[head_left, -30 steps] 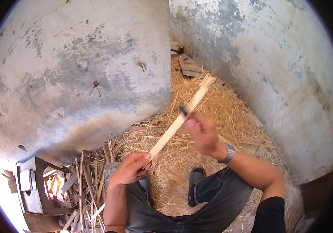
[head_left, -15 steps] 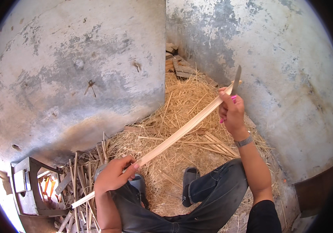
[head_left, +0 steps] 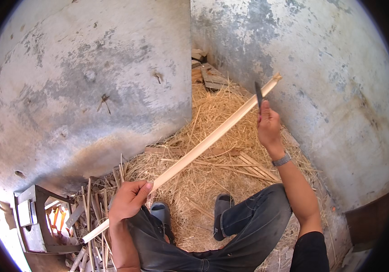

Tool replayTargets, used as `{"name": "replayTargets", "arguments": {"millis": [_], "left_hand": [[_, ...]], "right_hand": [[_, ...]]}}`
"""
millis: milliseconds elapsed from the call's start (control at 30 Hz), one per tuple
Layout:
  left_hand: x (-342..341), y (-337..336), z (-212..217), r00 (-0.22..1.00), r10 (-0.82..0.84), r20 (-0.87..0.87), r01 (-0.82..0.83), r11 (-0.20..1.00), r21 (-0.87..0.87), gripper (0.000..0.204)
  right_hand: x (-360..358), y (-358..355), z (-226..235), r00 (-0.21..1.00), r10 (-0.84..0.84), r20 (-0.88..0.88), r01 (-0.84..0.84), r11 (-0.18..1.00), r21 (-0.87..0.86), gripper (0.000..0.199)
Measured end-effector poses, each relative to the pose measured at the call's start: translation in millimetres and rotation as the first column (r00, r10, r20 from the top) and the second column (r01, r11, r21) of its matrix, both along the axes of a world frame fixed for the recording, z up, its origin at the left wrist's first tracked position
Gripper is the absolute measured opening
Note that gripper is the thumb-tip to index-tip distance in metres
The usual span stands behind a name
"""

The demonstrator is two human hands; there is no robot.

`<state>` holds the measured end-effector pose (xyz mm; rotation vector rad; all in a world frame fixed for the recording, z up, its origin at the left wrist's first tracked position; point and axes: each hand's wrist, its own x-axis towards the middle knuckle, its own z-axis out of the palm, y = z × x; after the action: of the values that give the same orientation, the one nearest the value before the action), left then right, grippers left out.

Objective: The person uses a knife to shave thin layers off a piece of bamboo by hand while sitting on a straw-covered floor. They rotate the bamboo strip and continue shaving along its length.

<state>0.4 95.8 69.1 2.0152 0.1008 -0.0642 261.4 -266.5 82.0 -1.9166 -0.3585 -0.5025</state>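
A long, pale split bamboo strip (head_left: pixel 208 139) slants across in front of me, from low on the left to its rough far end at the upper right. My left hand (head_left: pixel 128 199) is closed round the strip near its lower end, above my left thigh. In my right hand (head_left: pixel 269 128) is a knife (head_left: pixel 258 92), its dark blade pointing up beside the upper part of the strip. Whether the blade touches the strip I cannot tell. The right fingers wrap the handle, which is mostly hidden.
Straw-like shavings (head_left: pixel 203 186) cover the floor around my sandalled feet. Thin wood sticks (head_left: pixel 92 213) are heaped at the left, next to a dark wooden frame (head_left: pixel 33 217). Worn plaster walls (head_left: pixel 126 90) meet in a corner ahead, where broken boards (head_left: pixel 213 77) lie.
The strip's far end has risen and no longer lies in my right hand. My right hand has shifted a little lower, and the knife now tilts left instead of right. My left hand has slid slightly left.
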Motion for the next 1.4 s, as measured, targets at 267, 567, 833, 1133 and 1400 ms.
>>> {"name": "replayTargets", "arguments": {"millis": [267, 567, 833, 1133, 1400], "left_hand": [[17.5, -28.5, -4.1, 0.997, 0.072, 0.006, -0.071, 0.993, -0.095, 0.046], [27.2, -45.8, 8.3, 0.978, 0.202, 0.06, -0.146, 0.855, -0.498, 0.04], [4.4, 9.6, -11.2, 0.878, 0.268, 0.397, -0.337, 0.934, 0.116, 0.02], [-1.6, 8.4, -8.5, 0.878, 0.25, 0.408, -0.328, 0.935, 0.134, 0.018], [6.0, 0.3, -10.8, 0.874, 0.211, 0.439, -0.298, 0.945, 0.139, 0.019]], "right_hand": [[-60.6, 62.5, -3.4, 0.95, 0.31, -0.043, -0.313, 0.936, -0.161, 0.056], [-109.4, 92.5, -17.8, 0.667, 0.699, -0.258, -0.745, 0.632, -0.214, 0.041], [-46.4, 37.2, 22.2, 0.968, 0.244, -0.061, -0.248, 0.967, -0.054, 0.042], [-13.7, -2.2, 24.5, 0.997, -0.043, 0.067, 0.049, 0.995, -0.092, 0.046], [-5.3, -9.0, 21.7, 0.986, -0.114, 0.123, 0.13, 0.983, -0.132, 0.049]]}}
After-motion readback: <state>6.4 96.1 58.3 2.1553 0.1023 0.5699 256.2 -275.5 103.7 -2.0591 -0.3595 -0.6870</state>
